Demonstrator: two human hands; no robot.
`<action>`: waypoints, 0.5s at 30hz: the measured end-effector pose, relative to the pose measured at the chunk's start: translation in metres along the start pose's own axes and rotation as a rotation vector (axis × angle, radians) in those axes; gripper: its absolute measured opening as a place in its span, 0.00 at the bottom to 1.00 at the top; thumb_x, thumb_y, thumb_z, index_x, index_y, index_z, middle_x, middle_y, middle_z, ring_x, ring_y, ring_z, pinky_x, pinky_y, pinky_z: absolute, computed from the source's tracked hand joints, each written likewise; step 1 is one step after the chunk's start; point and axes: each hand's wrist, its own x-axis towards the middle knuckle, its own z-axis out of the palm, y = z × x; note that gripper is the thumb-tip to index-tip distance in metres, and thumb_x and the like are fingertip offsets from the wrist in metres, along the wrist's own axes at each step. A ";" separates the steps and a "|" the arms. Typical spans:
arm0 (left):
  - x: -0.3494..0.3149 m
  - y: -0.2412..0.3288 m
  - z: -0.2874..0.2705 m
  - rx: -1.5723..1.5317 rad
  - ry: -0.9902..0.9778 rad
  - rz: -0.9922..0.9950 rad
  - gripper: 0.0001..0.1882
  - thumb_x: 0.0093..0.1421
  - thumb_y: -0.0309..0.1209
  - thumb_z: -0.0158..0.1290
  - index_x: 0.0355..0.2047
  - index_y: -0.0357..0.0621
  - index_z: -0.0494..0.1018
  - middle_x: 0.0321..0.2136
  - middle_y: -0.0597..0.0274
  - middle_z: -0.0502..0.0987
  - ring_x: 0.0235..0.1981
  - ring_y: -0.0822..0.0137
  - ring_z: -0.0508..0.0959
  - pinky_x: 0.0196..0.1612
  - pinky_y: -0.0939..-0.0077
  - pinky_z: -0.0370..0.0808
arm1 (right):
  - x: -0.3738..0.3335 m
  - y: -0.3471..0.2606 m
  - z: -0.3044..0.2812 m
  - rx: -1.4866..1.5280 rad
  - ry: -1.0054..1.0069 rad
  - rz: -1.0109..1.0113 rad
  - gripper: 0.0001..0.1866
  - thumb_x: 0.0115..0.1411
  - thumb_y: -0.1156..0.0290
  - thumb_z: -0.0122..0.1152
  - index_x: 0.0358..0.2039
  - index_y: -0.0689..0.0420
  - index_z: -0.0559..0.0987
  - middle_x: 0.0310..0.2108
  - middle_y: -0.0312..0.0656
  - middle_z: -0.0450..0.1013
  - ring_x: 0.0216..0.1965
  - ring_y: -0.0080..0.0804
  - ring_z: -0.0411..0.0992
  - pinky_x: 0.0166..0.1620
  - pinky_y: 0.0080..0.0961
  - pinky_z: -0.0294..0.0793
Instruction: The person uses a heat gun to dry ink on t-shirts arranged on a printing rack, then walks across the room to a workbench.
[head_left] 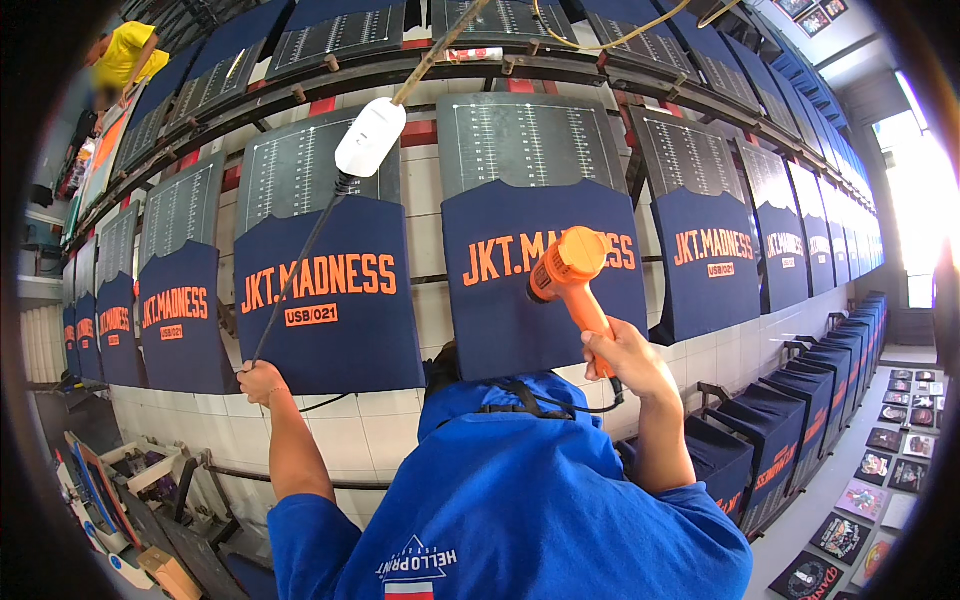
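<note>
My right hand [632, 357] grips the handle of an orange heat gun [578, 258]. The gun is over a navy shirt panel [540, 335] with orange lettering, its dark nozzle towards the print and covering part of it. Between my left fingers runs the black power cord [308, 248]; that hand [262, 383] is closed beside the lower left corner of another printed navy panel [330, 350]. The cord rises to a white extension socket [371, 137] hanging from above. Both panels lie on dark boards [530, 140] marked with white rulers.
More printed navy panels on boards stretch away left and right. Behind them runs a dark metal rail [420, 62] with a second row of boards. At lower right stands a rack of navy panels [770, 430]. A person in a yellow shirt [130, 52] is at far left.
</note>
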 end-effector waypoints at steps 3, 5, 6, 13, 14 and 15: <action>0.013 -0.012 0.018 0.038 0.063 0.068 0.27 0.66 0.42 0.32 0.41 0.32 0.74 0.40 0.42 0.79 0.43 0.40 0.78 0.49 0.45 0.72 | -0.002 0.002 -0.002 -0.021 0.008 -0.008 0.13 0.65 0.65 0.56 0.38 0.64 0.72 0.24 0.36 0.71 0.21 0.23 0.73 0.27 0.21 0.74; 0.017 -0.015 0.025 0.007 0.078 0.029 0.26 0.66 0.41 0.32 0.40 0.31 0.74 0.39 0.41 0.79 0.42 0.42 0.79 0.48 0.46 0.72 | -0.002 0.005 0.002 -0.024 0.037 -0.036 0.13 0.65 0.65 0.57 0.38 0.63 0.72 0.24 0.36 0.71 0.21 0.23 0.74 0.27 0.21 0.74; 0.017 -0.014 0.025 -0.008 0.086 0.009 0.26 0.66 0.41 0.32 0.39 0.31 0.75 0.38 0.41 0.79 0.41 0.43 0.79 0.48 0.46 0.71 | -0.003 0.003 -0.001 -0.016 0.032 -0.018 0.13 0.65 0.65 0.57 0.38 0.63 0.72 0.24 0.36 0.71 0.21 0.23 0.73 0.27 0.21 0.74; 0.008 -0.007 0.010 0.032 0.034 0.045 0.27 0.66 0.42 0.32 0.43 0.31 0.74 0.40 0.41 0.79 0.43 0.40 0.79 0.50 0.45 0.72 | -0.002 0.009 -0.011 0.007 0.081 -0.036 0.13 0.65 0.65 0.57 0.38 0.63 0.72 0.23 0.35 0.70 0.21 0.22 0.73 0.27 0.21 0.73; 0.004 -0.004 0.006 0.021 0.018 0.034 0.27 0.66 0.42 0.32 0.44 0.32 0.74 0.41 0.40 0.79 0.43 0.39 0.78 0.51 0.45 0.72 | -0.004 0.008 -0.018 0.021 0.075 -0.012 0.13 0.65 0.65 0.57 0.38 0.63 0.72 0.23 0.35 0.70 0.21 0.22 0.73 0.27 0.21 0.73; 0.002 -0.001 0.002 0.011 0.003 0.024 0.27 0.67 0.42 0.32 0.44 0.32 0.74 0.41 0.40 0.79 0.44 0.39 0.78 0.51 0.45 0.72 | -0.005 0.007 -0.022 0.036 0.068 0.011 0.13 0.65 0.65 0.57 0.38 0.63 0.72 0.23 0.35 0.70 0.21 0.22 0.72 0.27 0.21 0.73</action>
